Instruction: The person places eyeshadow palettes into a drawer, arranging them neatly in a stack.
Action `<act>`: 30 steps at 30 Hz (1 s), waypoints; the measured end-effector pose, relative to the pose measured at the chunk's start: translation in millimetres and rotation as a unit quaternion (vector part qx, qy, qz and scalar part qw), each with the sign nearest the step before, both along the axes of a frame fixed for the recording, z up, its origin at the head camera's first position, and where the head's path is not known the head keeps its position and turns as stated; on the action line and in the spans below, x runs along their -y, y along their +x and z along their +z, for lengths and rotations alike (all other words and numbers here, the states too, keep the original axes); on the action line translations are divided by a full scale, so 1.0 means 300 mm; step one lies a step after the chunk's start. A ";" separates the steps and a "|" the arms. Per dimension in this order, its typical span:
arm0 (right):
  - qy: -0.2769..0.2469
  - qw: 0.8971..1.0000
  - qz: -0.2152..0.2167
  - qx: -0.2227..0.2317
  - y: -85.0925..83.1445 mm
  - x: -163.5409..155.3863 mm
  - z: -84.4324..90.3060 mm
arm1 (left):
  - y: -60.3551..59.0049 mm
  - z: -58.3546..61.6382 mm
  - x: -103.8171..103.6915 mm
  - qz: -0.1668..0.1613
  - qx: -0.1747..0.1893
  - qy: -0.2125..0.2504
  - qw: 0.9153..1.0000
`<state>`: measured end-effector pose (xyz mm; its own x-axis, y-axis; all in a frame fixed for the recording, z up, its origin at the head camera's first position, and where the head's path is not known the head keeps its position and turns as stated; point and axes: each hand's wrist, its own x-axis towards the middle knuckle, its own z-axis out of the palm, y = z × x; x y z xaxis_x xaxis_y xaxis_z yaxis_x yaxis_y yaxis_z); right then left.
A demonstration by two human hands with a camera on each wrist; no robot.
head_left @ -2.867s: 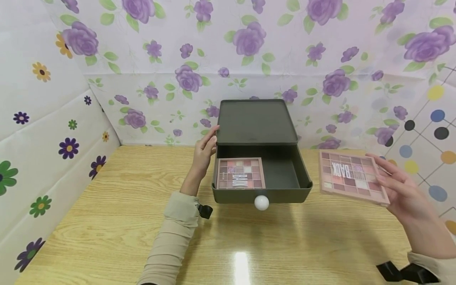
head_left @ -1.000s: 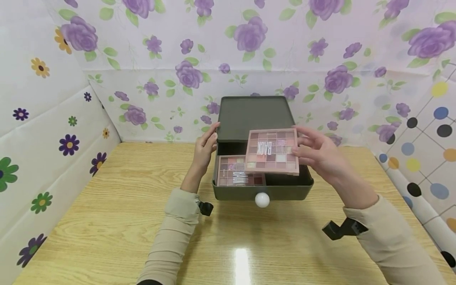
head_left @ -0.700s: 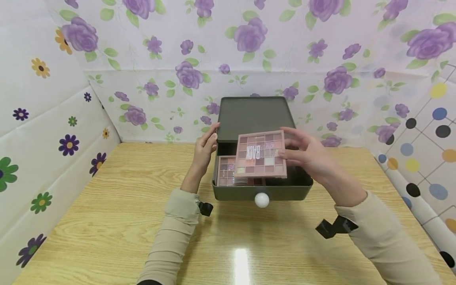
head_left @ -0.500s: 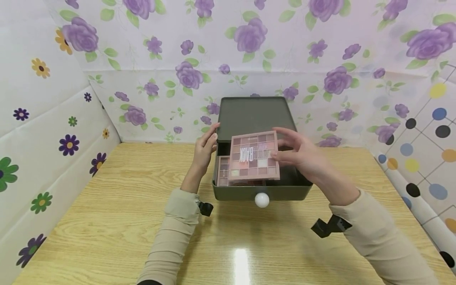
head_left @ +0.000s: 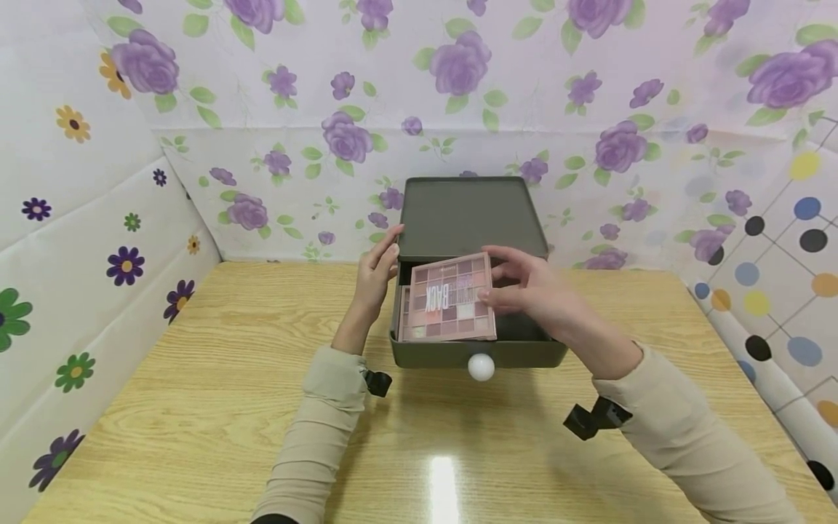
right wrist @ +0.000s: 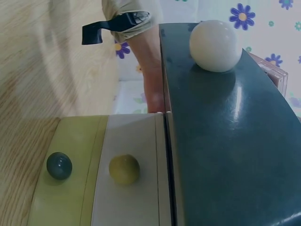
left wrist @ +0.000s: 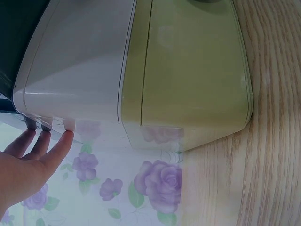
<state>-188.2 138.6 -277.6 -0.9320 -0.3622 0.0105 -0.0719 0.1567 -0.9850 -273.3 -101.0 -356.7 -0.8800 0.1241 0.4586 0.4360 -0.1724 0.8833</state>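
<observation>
The palette (head_left: 450,298) has come down onto the drawer's (head_left: 524,353) other palette (head_left: 401,314), right hand (head_left: 530,291) fingers gripping it.

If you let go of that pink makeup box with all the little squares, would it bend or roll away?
Probably neither. The eyeshadow palette keeps its flat shape though the right hand grips only one edge, so it looks stiff. It is a thin, flat slab, so it should lie still in the open drawer, not roll. Its glossy cover might slide a little.
</observation>
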 end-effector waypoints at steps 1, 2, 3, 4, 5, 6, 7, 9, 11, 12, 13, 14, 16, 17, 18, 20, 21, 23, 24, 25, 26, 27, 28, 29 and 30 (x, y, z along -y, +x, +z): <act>0.004 1.000 0.002 0.003 -0.001 0.003 0.000 | 0.000 0.001 0.000 0.000 0.000 0.001 1.000; 0.007 1.000 0.005 0.007 -0.002 0.006 0.000 | 0.001 0.003 0.000 -0.002 0.000 0.003 1.000; 0.012 1.000 0.008 0.011 -0.003 0.009 0.000 | 0.002 0.004 0.000 -0.003 0.001 0.003 1.000; 0.017 1.000 0.011 0.014 -0.005 0.012 0.000 | 0.003 0.006 0.001 -0.004 0.002 0.003 1.000; 0.021 1.000 0.015 0.017 -0.006 0.015 0.001 | 0.004 0.008 0.000 -0.005 0.003 0.002 1.000; 0.029 0.999 0.018 0.019 -0.008 0.017 0.001 | 0.005 0.009 0.001 -0.005 0.004 0.001 1.000; 0.037 0.999 0.023 0.017 -0.009 0.019 0.002 | 0.006 0.010 0.000 -0.006 0.006 0.001 1.000; 0.058 0.998 0.031 0.009 -0.012 0.021 0.005 | 0.008 0.011 0.000 -0.007 0.008 -0.001 1.000; 0.081 0.996 0.038 -0.006 -0.014 0.022 0.009 | 0.007 0.011 0.000 -0.008 0.008 -0.002 1.000; 0.093 0.995 0.040 -0.013 -0.014 0.022 0.013 | 0.006 0.011 -0.001 -0.008 0.008 -0.001 1.000; 0.101 0.994 0.042 -0.018 -0.014 0.023 0.017 | 0.005 0.010 -0.001 -0.008 0.007 -0.001 1.000; 0.108 0.993 0.043 -0.023 -0.014 0.023 0.020 | 0.005 0.010 -0.001 -0.007 0.007 0.001 1.000; 0.117 0.992 0.047 -0.026 -0.014 0.024 0.026 | 0.003 0.008 0.000 -0.006 0.006 0.005 1.000; 0.120 0.991 0.047 -0.026 -0.013 0.025 0.029 | 0.001 0.007 0.000 -0.005 0.005 0.006 1.000; 0.121 0.991 0.050 -0.027 -0.013 0.026 0.032 | 0.001 0.006 0.001 -0.005 0.004 0.007 1.000; 0.123 0.991 0.052 -0.026 -0.013 0.027 0.035 | 0.000 0.004 0.001 -0.005 0.001 0.009 1.000; 0.124 0.991 0.051 -0.023 -0.013 0.027 0.036 | -0.001 0.003 0.001 -0.005 -0.001 0.008 1.000; 0.126 0.990 0.053 -0.023 -0.012 0.027 0.038 | -0.002 0.002 0.001 -0.004 -0.004 0.009 1.000; 0.126 0.990 0.053 -0.021 -0.012 0.027 0.038 | -0.001 0.002 0.000 -0.004 -0.005 0.009 1.000; 0.126 0.990 0.051 -0.020 -0.012 0.028 0.038 | -0.001 0.002 0.000 -0.004 -0.006 0.009 1.000; 0.126 0.991 0.049 -0.019 -0.012 0.028 0.037 | 0.000 0.002 -0.001 -0.003 -0.005 0.008 1.000; 0.123 0.991 0.047 -0.017 -0.011 0.028 0.037 | 0.000 0.002 -0.002 -0.002 -0.005 0.006 1.000; 0.121 0.992 0.042 -0.015 -0.011 0.029 0.036 | 0.000 0.001 -0.002 -0.002 -0.005 0.006 1.000; 0.121 0.992 0.036 -0.011 -0.009 0.030 0.034 | -0.001 0.001 -0.003 -0.003 -0.004 0.006 1.000; 0.120 0.992 0.028 -0.006 -0.008 0.032 0.031 | -0.001 0.000 -0.004 -0.002 -0.003 0.005 1.000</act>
